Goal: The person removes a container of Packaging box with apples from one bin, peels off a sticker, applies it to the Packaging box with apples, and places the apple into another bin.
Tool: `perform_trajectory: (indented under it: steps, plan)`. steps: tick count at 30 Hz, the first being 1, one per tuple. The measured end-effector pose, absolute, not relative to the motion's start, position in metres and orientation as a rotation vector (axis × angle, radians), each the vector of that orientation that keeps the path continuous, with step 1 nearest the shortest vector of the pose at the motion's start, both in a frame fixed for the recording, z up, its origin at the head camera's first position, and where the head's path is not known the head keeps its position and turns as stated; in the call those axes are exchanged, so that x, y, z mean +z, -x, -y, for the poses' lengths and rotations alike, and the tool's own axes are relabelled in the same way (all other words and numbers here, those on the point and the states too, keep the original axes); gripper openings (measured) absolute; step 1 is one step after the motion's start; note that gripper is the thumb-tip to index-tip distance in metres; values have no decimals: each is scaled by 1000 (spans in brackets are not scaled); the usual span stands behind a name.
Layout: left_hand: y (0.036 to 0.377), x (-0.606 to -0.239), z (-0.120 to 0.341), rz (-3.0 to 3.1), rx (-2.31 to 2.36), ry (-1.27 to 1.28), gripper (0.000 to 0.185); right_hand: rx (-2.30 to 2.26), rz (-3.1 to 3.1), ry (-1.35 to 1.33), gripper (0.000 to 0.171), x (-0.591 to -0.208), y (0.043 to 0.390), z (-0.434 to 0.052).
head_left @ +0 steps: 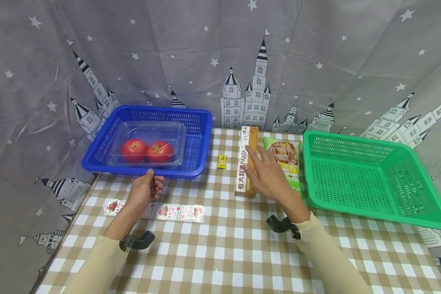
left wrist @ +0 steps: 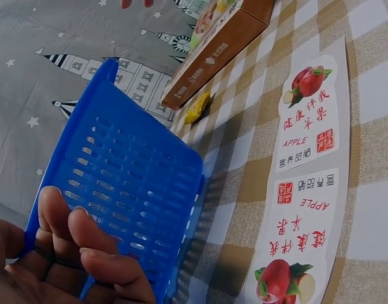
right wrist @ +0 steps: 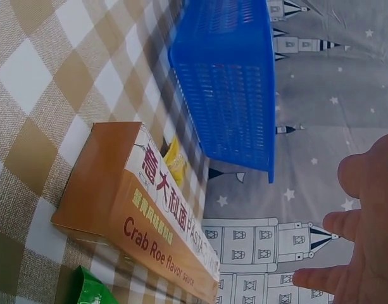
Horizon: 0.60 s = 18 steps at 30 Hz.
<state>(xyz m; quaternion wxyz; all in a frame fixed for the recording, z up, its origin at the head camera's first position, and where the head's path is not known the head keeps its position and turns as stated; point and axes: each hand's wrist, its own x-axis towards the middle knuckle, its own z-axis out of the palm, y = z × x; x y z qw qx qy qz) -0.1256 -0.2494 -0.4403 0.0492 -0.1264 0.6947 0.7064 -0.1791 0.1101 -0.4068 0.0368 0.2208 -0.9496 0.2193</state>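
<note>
My left hand (head_left: 141,192) pinches the front rim of the blue basket (head_left: 191,173), with the thumb at the top edge and the fingers curled below. Inside the basket sits a clear plastic box (head_left: 147,130) holding two round red fruits (head_left: 159,152). A strip of apple labels (head_left: 169,212) lies flat near the left wrist. My right hand (head_left: 270,175) hovers over the brown-and-white pasta box (head_left: 247,179), fingers spread and holding nothing; the right wrist view shows it apart from the pasta box (right wrist: 162,228).
A small yellow packet (head_left: 222,161) lies between the blue basket and the pasta box. Right of the box is a green food packet (head_left: 284,153), partly hidden by my right hand. The green basket (head_left: 353,211) stands at the right. A grey curtain (head_left: 191,45) hangs behind the table.
</note>
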Motion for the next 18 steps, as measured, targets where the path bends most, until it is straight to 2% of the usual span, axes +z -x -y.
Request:
perform_trajectory:
  steps: [18]
  plan:
    - [122, -441, 253, -2168, 2120, 371, 49, 709, 2931, -744, 58, -408, 179, -101]
